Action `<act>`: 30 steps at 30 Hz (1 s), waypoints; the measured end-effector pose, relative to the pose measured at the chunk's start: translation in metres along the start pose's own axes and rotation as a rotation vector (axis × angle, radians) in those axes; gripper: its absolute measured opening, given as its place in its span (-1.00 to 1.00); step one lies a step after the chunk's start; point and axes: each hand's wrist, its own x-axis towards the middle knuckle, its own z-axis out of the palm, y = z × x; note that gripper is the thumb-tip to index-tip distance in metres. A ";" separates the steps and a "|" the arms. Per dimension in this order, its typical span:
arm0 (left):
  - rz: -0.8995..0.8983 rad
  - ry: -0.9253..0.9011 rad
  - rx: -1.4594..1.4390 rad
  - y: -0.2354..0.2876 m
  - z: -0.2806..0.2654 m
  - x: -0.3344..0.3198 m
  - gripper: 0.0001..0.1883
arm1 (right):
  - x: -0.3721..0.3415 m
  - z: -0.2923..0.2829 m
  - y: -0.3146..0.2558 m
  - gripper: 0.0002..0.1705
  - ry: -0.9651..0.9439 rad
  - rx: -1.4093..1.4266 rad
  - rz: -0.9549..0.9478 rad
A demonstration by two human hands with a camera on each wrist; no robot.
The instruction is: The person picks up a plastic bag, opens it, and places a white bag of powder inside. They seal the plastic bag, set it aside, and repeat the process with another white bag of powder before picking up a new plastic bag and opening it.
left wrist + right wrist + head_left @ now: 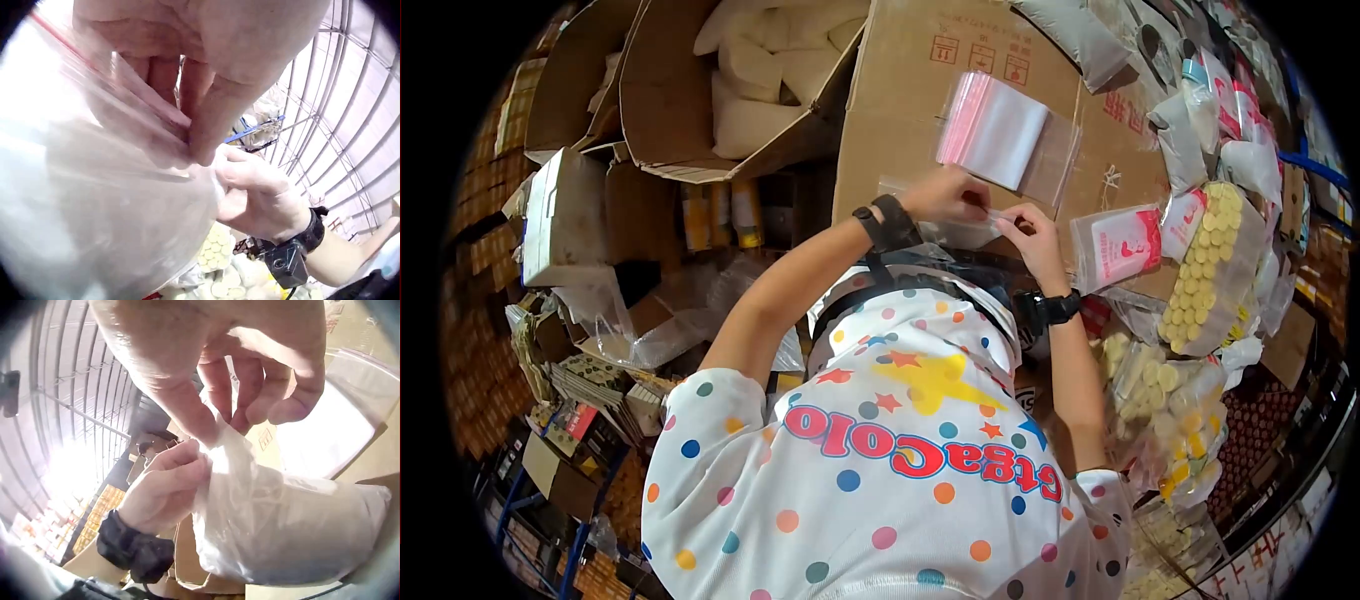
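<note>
A clear plastic bag (pixel 960 234) with pale contents lies at the near edge of the cardboard in the head view. My left hand (pixel 948 195) pinches its top edge between thumb and fingers. Close beside it, my right hand (pixel 1032 238) pinches the same edge. In the left wrist view a red line runs along the mouth of the bag (pixel 119 212), with the right hand (pixel 259 194) just past the left fingertips. The right wrist view has the bag (pixel 287 525) bulging below both hands, its top gathered at the fingertips of the left hand (pixel 165 487).
Flat clear bags with pink edges (pixel 1000 130) lie on the cardboard (pixel 900 80) beyond the hands. To the right are a pink-and-white packet (pixel 1122 246) and a bag of round yellow pieces (pixel 1205 260). Open cartons (pixel 665 130) stand at the left, one holding pale filled bags (pixel 750 110).
</note>
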 end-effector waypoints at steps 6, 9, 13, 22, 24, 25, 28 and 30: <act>-0.016 -0.027 0.113 -0.003 0.013 0.008 -0.77 | 0.002 0.006 -0.004 -0.82 0.028 -0.108 -0.036; -0.006 0.043 0.241 -0.001 0.021 0.006 -0.76 | 0.002 0.009 -0.006 -0.85 0.062 -0.184 -0.063; -0.015 0.064 0.285 0.005 0.021 0.003 -0.77 | -0.001 0.010 -0.020 -0.88 0.082 -0.192 -0.098; -0.066 0.132 0.356 -0.031 -0.043 -0.065 -0.85 | -0.005 0.010 -0.014 -0.86 0.123 -0.227 -0.090; -0.065 0.188 0.375 -0.036 -0.056 -0.083 -0.86 | -0.006 0.009 -0.013 -0.86 0.119 -0.235 -0.096; -0.096 0.212 0.354 -0.040 -0.061 -0.091 -0.85 | -0.006 0.009 -0.014 -0.86 0.117 -0.240 -0.099; -0.113 0.282 0.378 -0.047 -0.070 -0.102 -0.86 | -0.006 0.007 -0.021 -0.85 0.129 -0.256 -0.065; -0.185 0.325 0.274 -0.042 -0.081 -0.105 -0.73 | -0.004 0.004 -0.013 -0.86 0.094 -0.182 -0.026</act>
